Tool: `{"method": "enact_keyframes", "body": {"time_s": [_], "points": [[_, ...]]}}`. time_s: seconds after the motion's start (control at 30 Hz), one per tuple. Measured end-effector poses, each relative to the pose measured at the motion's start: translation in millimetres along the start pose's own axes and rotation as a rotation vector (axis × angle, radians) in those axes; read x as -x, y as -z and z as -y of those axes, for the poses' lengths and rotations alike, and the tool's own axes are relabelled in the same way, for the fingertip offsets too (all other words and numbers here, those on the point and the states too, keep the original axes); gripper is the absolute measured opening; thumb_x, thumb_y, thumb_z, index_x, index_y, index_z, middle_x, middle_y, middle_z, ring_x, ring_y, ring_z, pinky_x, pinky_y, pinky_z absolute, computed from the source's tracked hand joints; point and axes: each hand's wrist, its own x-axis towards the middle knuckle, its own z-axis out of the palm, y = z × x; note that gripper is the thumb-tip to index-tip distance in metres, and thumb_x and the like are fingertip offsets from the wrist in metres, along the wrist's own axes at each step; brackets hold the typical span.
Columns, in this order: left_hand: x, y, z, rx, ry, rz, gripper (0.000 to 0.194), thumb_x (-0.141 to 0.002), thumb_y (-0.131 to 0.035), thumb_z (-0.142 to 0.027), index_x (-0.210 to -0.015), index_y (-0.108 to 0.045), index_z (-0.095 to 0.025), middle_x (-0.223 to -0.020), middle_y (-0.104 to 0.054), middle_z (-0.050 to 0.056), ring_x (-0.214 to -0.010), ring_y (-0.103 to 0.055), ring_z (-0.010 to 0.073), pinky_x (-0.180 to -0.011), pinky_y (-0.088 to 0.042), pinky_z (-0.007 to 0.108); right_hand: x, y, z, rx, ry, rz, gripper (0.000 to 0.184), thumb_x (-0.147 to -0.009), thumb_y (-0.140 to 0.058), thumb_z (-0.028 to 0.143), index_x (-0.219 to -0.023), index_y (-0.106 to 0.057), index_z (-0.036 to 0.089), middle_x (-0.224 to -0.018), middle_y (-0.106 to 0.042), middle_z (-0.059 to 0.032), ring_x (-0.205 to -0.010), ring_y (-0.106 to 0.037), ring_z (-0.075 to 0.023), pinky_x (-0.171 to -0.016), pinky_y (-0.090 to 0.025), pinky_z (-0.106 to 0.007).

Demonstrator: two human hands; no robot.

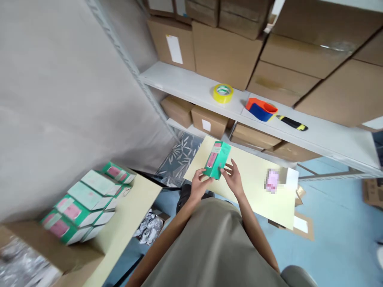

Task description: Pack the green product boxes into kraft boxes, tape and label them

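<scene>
Shelving [191, 89] with brown cartons [226, 54] runs along the far side, blue floor [338, 211] at right. Green box [218, 159] is over the pale yellow table [254, 171], at its near-left part, between 2 bare hands. Can't tell if its base touches the top.

Grip: left hand [201, 185] has fingers and thumb closed on the near-left end. Right hand [234, 179] has its thumb at the near-right side, fingers spread; can't tell if it takes any load.

Step, my read: handling or positioning 1 box. Pink panel and clear-looking strip face up-left. Any shift or turn from this pose calls for left hold kept steady and right fingers brought in evenly, no squeeze on the panel.

Also there: more green boxes [86, 195] grouped on the left-hand table [134, 199]; yellow tape roll [223, 92], orange-blue holder [261, 109] and cutter knife [291, 122] on the shelf. Pink item [271, 181] at right is pixelated, unreadable.
</scene>
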Motion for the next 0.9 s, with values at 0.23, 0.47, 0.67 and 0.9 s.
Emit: {"method": "enact_keyframes", "body": {"time_s": [0.23, 0.47, 0.67, 0.9], "points": [[3.0, 2.6, -3.7, -0.292, -0.339, 0.063, 0.048, -0.076, -0.083, -0.024, -0.121, -0.065, -0.025, -0.134, -0.062, 0.008, -0.128, -0.065, 0.0273, -0.096, -0.069, 0.046, -49.5, 23.5, 31.7, -0.008, 0.133, -0.132, 0.083, -0.082, -0.082, 0.073, -0.147, -0.063, 0.026, -0.154, -0.060, -0.0180, -0.126, -0.070, -0.0340, -0.099, -0.065, -0.050], [-11.7, 15.6, -33.9, -0.500, -0.444, 0.163, 0.068, -0.079, -0.073, -0.013, -0.144, -0.059, -0.027, -0.150, -0.062, 0.011, -0.136, -0.065, 0.0292, -0.102, -0.067, 0.047, -48.9, 53.2, 19.4, -0.173, -0.008, -0.114, 0.050, -0.077, -0.086, 0.070, -0.084, -0.066, 0.024, -0.102, -0.073, -0.0046, -0.104, -0.069, -0.0241, -0.100, -0.059, -0.044], [-52.2, 21.3, -61.6, -0.759, -0.590, 0.226, 0.071, -0.077, -0.063, -0.006, -0.145, -0.063, -0.028, -0.153, -0.064, 0.010, -0.148, -0.058, 0.0315, -0.123, -0.052, 0.052, -20.6, 54.3, 6.4, -0.288, -0.301, 0.066, 0.073, -0.064, -0.098, 0.043, -0.130, -0.069, 0.028, -0.110, -0.078, -0.0035, -0.110, -0.071, -0.0258, -0.111, -0.051, -0.046], [-106.3, -10.9, -70.4, -0.520, -0.541, 0.188, 0.058, -0.083, -0.058, -0.014, -0.140, -0.063, -0.024, -0.127, -0.075, 0.009, -0.129, -0.069, 0.0253, -0.113, -0.057, 0.043, 18.7, 25.2, -5.0, -0.221, -0.404, 0.363, 0.084, -0.056, -0.103, 0.030, -0.131, -0.066, 0.028, -0.113, -0.078, -0.0017, -0.108, -0.072, -0.0255, -0.101, -0.056, -0.041]]}}
